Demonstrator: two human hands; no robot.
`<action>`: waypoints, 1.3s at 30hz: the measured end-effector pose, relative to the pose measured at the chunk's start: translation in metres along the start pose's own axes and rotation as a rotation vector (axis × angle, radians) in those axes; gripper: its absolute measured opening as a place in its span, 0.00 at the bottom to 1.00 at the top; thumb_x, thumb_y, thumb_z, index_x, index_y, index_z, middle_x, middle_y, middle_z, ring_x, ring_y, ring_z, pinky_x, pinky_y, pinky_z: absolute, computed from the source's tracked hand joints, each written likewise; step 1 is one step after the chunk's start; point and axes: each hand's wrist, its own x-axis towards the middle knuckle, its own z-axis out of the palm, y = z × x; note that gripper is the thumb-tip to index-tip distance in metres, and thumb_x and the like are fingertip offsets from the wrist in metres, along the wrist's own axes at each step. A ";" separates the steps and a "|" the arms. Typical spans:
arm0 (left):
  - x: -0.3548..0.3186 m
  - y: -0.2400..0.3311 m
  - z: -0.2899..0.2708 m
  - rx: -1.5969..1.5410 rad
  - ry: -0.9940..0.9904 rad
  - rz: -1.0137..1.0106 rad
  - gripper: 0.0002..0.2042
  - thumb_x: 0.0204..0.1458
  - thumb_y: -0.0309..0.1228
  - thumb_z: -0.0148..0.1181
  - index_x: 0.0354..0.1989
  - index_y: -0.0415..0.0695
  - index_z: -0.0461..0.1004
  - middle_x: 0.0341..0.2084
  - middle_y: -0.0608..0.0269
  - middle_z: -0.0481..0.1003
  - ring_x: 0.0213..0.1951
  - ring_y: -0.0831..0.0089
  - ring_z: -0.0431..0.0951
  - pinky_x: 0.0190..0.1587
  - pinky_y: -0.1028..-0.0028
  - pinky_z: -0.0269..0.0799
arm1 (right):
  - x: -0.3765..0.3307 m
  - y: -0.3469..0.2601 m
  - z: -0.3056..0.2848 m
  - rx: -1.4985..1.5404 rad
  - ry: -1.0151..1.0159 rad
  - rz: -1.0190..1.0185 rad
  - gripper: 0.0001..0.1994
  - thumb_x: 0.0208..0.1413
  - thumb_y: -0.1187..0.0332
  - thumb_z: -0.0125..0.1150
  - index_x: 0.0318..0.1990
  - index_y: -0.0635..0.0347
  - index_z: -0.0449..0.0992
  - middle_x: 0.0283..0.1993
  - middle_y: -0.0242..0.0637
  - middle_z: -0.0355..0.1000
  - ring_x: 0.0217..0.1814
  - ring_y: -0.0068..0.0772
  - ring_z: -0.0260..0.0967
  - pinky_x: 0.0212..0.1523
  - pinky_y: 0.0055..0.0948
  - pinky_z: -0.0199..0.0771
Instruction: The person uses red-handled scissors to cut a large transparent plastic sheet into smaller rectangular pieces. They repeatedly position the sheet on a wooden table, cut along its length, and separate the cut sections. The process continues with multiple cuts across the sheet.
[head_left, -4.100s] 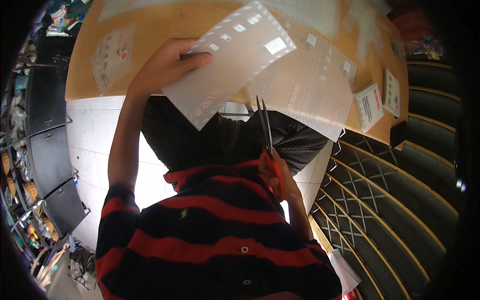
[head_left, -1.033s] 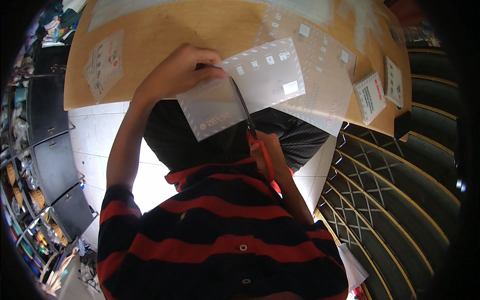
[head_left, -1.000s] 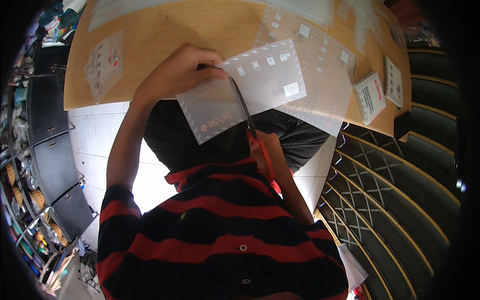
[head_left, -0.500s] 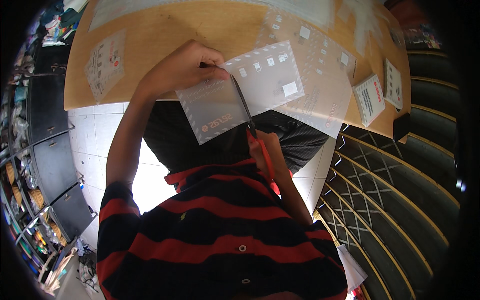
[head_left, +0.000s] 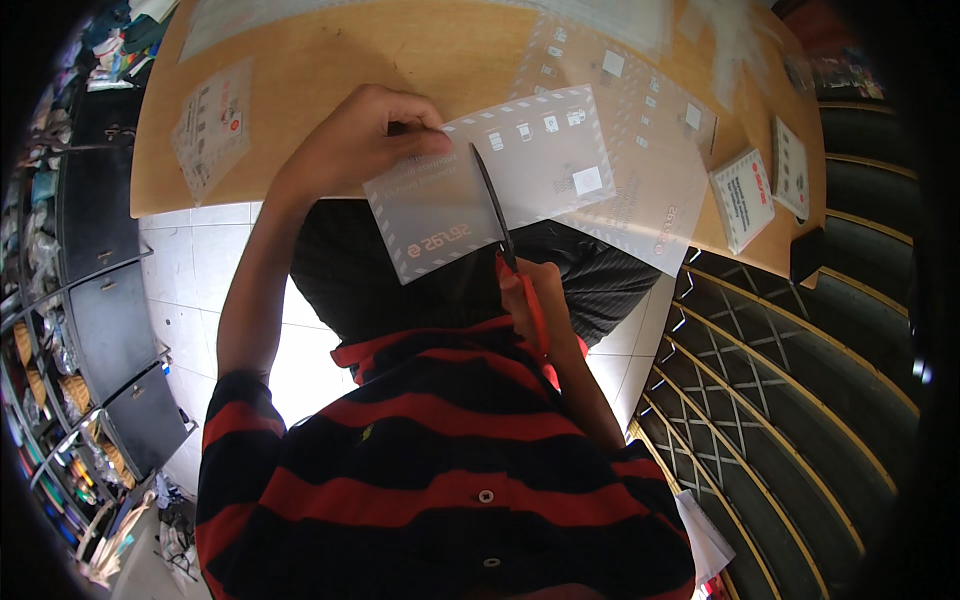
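Note:
A frosted, translucent printed sheet [head_left: 440, 210] with a white striped border hangs partly over the table's near edge, above my lap. My left hand [head_left: 385, 135] pinches its far edge between thumb and fingers, left of the scissors. In my right hand [head_left: 530, 300] are scissors [head_left: 492, 195] with red handles and long dark blades, which lie across the middle of the sheet and point away from me. How far the sheet is cut, I cannot tell.
More such sheets [head_left: 645, 190] overlap on the wooden table [head_left: 330, 50] to the right. Past them sit a stack of small printed cards [head_left: 742, 200] and another packet [head_left: 790, 168]. A clear printed piece [head_left: 212, 130] lies at the left. A folding metal shutter [head_left: 740, 370] stands at the right.
The sheet and the scissors have shifted slightly to the right. My left hand has moved a little left along the far edge, still pinching it.

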 end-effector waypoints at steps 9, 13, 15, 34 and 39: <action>0.001 0.002 0.002 -0.027 -0.023 -0.017 0.05 0.50 0.27 0.64 0.29 0.37 0.77 0.23 0.69 0.74 0.27 0.83 0.70 0.34 0.79 0.67 | 0.006 -0.009 0.000 0.050 -0.014 -0.063 0.10 0.50 0.70 0.61 0.25 0.68 0.70 0.15 0.47 0.63 0.17 0.47 0.64 0.22 0.35 0.63; 0.002 0.001 0.001 0.012 -0.012 0.019 0.05 0.50 0.26 0.64 0.29 0.37 0.78 0.22 0.69 0.74 0.27 0.83 0.70 0.33 0.80 0.67 | 0.008 -0.016 0.001 0.030 -0.021 0.026 0.10 0.50 0.70 0.60 0.25 0.68 0.70 0.15 0.46 0.63 0.16 0.45 0.63 0.23 0.35 0.63; 0.001 0.001 0.000 -0.019 -0.017 -0.005 0.05 0.50 0.26 0.64 0.30 0.37 0.78 0.22 0.69 0.74 0.27 0.83 0.71 0.32 0.80 0.67 | 0.009 -0.014 0.000 0.013 -0.023 0.030 0.10 0.51 0.70 0.60 0.25 0.68 0.70 0.15 0.46 0.63 0.16 0.44 0.61 0.23 0.34 0.63; 0.005 0.007 -0.013 0.084 -0.113 0.014 0.04 0.51 0.26 0.62 0.29 0.38 0.76 0.22 0.70 0.73 0.28 0.83 0.69 0.33 0.80 0.66 | 0.017 -0.024 0.000 0.012 0.057 0.046 0.11 0.49 0.69 0.65 0.23 0.68 0.72 0.16 0.48 0.67 0.15 0.45 0.63 0.21 0.34 0.63; -0.005 0.001 -0.023 0.008 0.025 0.013 0.07 0.55 0.30 0.58 0.33 0.39 0.76 0.23 0.67 0.73 0.27 0.82 0.69 0.32 0.78 0.65 | 0.008 -0.016 0.000 0.105 0.033 -0.035 0.10 0.45 0.72 0.66 0.24 0.65 0.70 0.15 0.45 0.67 0.14 0.41 0.64 0.19 0.33 0.65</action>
